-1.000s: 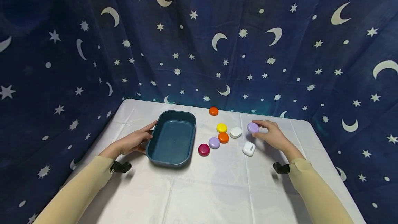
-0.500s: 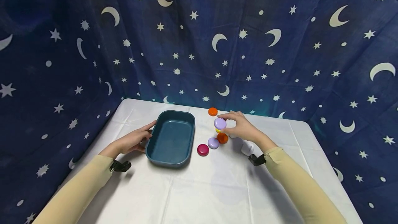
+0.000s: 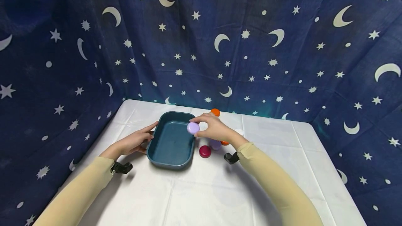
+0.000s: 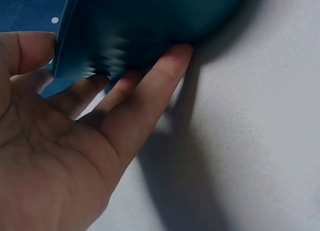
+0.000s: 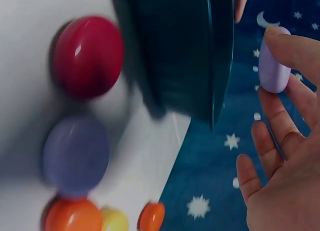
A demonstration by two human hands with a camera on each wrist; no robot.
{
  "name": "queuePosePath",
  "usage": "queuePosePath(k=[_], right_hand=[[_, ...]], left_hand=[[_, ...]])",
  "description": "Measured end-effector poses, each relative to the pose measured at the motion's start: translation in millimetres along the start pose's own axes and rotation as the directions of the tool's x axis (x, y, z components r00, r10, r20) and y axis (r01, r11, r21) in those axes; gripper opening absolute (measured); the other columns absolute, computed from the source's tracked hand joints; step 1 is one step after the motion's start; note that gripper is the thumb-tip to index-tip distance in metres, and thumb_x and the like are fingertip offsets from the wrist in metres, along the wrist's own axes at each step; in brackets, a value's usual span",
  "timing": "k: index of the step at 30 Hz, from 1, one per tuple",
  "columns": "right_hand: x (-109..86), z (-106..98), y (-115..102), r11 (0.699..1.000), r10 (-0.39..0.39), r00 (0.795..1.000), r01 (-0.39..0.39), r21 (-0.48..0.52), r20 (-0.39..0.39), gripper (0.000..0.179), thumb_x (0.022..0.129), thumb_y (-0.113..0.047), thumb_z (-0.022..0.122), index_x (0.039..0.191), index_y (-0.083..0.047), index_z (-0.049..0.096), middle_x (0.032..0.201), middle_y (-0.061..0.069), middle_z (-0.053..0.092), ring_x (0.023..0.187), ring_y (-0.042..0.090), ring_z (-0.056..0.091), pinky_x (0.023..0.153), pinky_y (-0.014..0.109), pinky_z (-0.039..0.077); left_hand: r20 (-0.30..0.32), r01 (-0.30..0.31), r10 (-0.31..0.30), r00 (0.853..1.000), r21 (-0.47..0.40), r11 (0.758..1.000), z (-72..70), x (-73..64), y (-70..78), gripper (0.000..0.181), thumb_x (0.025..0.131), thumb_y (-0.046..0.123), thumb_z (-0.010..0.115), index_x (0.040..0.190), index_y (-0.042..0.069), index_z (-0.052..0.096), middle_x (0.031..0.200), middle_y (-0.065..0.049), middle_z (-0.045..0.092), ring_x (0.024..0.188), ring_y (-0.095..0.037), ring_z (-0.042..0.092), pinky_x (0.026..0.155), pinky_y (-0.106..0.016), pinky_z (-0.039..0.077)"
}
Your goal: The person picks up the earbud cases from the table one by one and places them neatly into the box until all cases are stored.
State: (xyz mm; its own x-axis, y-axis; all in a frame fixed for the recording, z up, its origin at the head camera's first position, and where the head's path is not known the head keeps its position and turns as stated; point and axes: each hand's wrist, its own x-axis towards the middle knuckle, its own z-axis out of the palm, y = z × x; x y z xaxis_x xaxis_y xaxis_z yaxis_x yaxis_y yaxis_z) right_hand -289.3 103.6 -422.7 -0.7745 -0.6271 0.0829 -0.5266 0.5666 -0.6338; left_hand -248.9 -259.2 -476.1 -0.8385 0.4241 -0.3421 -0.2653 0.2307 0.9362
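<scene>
My right hand (image 3: 213,127) pinches a lilac rounded disc (image 3: 193,128) between thumb and fingers, held up at the right rim of a deep teal rectangular dish (image 3: 171,145). In the right wrist view the disc (image 5: 274,61) shows its smooth, thick edge, and the other fingers spread loosely below it. My left hand (image 3: 133,143) rests its extended fingers against the dish's left side. In the left wrist view, fingertips (image 4: 177,53) touch the dish's outer wall (image 4: 150,21). The visible inside of the dish holds nothing.
Right of the dish lie a crimson disc (image 3: 205,151), another lilac disc (image 3: 215,145), an orange disc (image 3: 224,143) and a white piece (image 3: 239,132), partly behind my right hand. Another orange disc (image 3: 215,111) sits at the back. A yellow disc (image 5: 115,220) shows in the right wrist view.
My right hand has carried the lilac disc leftward, from the right side of the table over the other discs to the dish's right rim. The left hand and dish stay in place.
</scene>
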Motion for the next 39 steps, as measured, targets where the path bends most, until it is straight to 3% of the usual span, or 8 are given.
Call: queuePosePath(k=[4,9,15,27,33,39], right_hand=[[15.7,13,-9,0.999,0.000,0.999,0.002,-0.040,0.044,0.052,0.086,-0.035,0.082,0.136,-0.032,0.068,0.127,-0.009,0.061,0.121,0.026,0.044,0.098,0.043,0.037],[32.7,26,-16,0.992,-0.022,0.996,0.031,-0.122,0.081,0.053,0.086,-0.036,0.082,0.137,-0.029,0.068,0.130,-0.007,0.063,0.117,0.019,0.044,0.099,0.041,0.034],[48.0,38,-23,0.975,-0.038,0.990,0.065,-0.211,0.133,0.055,0.084,-0.036,0.083,0.136,-0.028,0.068,0.122,-0.007,0.065,0.114,0.017,0.045,0.100,0.041,0.033],[61.2,59,-27,0.925,-0.011,0.979,0.087,-0.371,0.203,0.053,0.082,-0.042,0.085,0.133,-0.038,0.069,0.110,-0.016,0.063,0.113,0.014,0.042,0.104,0.046,0.027],[59.6,58,-28,0.913,-0.009,0.977,0.095,-0.397,0.214,0.061,0.083,-0.044,0.084,0.140,-0.038,0.064,0.129,-0.009,0.062,0.123,0.018,0.040,0.109,0.048,0.025],[52.9,40,-29,0.939,-0.032,0.987,0.083,-0.333,0.156,0.065,0.085,-0.039,0.082,0.145,-0.038,0.059,0.143,-0.003,0.055,0.136,0.023,0.033,0.111,0.048,0.025]], left_hand=[[0.002,-0.004,0.004,1.000,-0.012,1.000,-0.9,-1.2,-0.9,0.075,0.103,0.008,0.040,0.166,0.035,0.009,0.152,-0.025,0.034,0.133,-0.034,0.041,0.083,-0.052,0.055],[0.016,-0.016,0.016,1.000,-0.026,1.000,-1.5,-1.6,-2.1,0.075,0.103,0.008,0.040,0.166,0.032,0.009,0.150,-0.027,0.037,0.127,-0.031,0.045,0.082,-0.051,0.056],[0.039,-0.021,0.023,0.999,-0.042,0.999,-3.2,-2.5,-1.1,0.074,0.104,0.008,0.039,0.166,0.031,0.007,0.157,-0.027,0.032,0.131,-0.033,0.045,0.083,-0.052,0.056],[0.054,-0.022,0.024,0.998,-0.052,0.998,-3.7,-1.2,-1.1,0.073,0.105,0.009,0.039,0.166,0.030,0.006,0.156,-0.027,0.033,0.132,-0.033,0.044,0.084,-0.051,0.055],[0.041,-0.005,0.007,0.999,-0.050,0.999,-2.5,-1.2,0.1,0.073,0.105,0.009,0.039,0.166,0.033,0.008,0.158,-0.025,0.034,0.133,-0.034,0.046,0.083,-0.051,0.056],[0.020,0.000,0.001,1.000,-0.047,0.999,-1.0,-1.7,0.6,0.072,0.105,0.010,0.040,0.166,0.034,0.010,0.152,-0.026,0.039,0.125,-0.031,0.049,0.082,-0.052,0.056]])
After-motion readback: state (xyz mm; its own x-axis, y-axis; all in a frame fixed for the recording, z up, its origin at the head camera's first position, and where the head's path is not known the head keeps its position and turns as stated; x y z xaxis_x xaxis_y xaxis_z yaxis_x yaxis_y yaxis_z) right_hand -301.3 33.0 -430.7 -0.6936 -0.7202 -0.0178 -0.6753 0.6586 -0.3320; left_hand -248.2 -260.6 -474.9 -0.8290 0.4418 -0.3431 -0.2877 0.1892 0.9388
